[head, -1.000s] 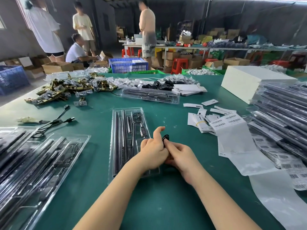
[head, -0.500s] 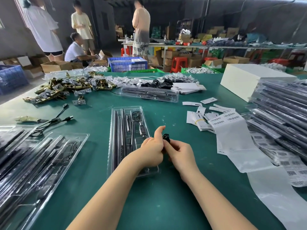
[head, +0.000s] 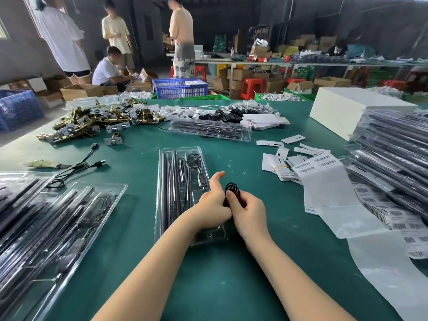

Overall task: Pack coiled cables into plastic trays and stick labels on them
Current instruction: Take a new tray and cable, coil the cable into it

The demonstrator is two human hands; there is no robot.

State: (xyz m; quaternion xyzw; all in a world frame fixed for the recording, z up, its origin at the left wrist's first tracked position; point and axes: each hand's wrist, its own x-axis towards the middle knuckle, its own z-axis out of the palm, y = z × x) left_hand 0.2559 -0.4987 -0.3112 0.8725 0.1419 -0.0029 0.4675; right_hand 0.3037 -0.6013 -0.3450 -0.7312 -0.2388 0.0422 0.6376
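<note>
A small black coiled cable (head: 232, 189) is pinched between the left hand (head: 214, 202) and right hand (head: 249, 210), just right of the open tray (head: 183, 154) on the counter (head: 139, 228).

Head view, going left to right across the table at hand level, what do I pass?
Stacked filled trays → open plastic tray → left hand → coiled cable → right hand → barcode label strip → packed tray pile.

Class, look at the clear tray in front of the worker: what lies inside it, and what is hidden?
The tray holds long dark rods, a metal piece and a thin wire loop. The left hand and forearm cover its near right part, so what lies there cannot be seen.
</note>
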